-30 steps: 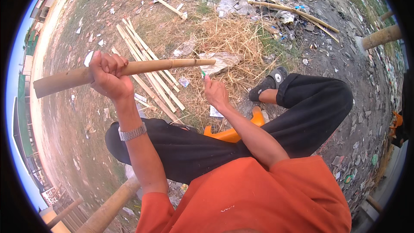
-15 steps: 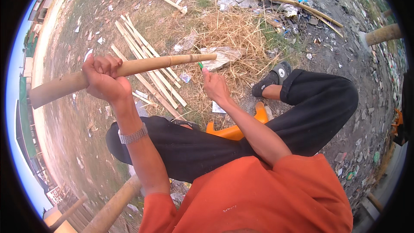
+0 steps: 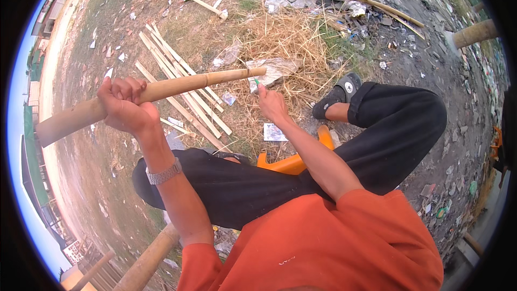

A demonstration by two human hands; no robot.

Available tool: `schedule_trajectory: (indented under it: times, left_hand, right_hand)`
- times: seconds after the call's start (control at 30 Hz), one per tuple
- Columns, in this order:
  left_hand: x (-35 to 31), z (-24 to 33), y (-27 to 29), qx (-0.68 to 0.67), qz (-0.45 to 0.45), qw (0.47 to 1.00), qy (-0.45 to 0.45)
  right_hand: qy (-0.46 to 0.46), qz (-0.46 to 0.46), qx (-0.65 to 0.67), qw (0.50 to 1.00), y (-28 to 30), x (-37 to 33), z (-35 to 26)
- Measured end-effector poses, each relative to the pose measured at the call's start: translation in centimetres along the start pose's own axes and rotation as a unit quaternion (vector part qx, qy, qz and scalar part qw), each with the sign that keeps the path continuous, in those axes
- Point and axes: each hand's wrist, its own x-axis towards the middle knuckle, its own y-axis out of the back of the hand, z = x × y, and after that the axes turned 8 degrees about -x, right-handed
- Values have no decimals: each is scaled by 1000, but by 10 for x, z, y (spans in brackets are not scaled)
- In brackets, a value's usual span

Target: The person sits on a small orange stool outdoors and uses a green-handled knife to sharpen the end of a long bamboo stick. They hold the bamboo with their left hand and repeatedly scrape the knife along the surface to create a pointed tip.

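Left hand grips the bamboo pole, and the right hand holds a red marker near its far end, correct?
Not quite: the head view shows the thin tool in the right hand is green, not red. The left hand does grip the bamboo pole.

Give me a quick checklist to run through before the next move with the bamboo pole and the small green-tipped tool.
1. Left hand closed around the bamboo pole: ok, fingers wrap it fully.
2. Pole held off the ground, roughly level: ok.
3. Right hand holds the small green-tipped tool: ok, though the tool's kind is too small to tell.
4. Tool tip at the pole's near end: ok, it sits just below the cut end; contact cannot tell.
5. Legs out of the pole's line: ok, the sandalled foot rests to the right, apart from it.
6. Split bamboo strips underneath, clear of the hands: ok.
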Motion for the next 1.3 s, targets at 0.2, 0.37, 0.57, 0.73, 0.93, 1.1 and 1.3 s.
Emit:
schedule_trajectory:
  times: [0.2,0.37,0.57,0.73,0.93,1.1,1.3]
  left_hand:
    - [-3,0,1,-2,-22,1000,15]
    - [-3,-1,3,4,-86,996,16]
    - [2,0,5,-20,-100,994,39]
    - [0,1,5,-24,-111,992,52]
    - [0,1,5,-39,-116,991,58]
    - [1,0,5,-6,-131,991,34]
    - [0,1,6,-15,-140,989,37]
  right_hand:
    - [-40,-1,-15,999,4,4,12]
    - [32,-44,17,998,3,8,13]
    - [-1,-18,-19,1000,1,35,22]
    - [-83,-6,-66,994,-1,46,46]
    - [-35,-8,-29,999,-11,49,56]
    - [-33,-5,-34,999,-9,53,56]
    - [-63,-42,-82,994,-4,59,65]
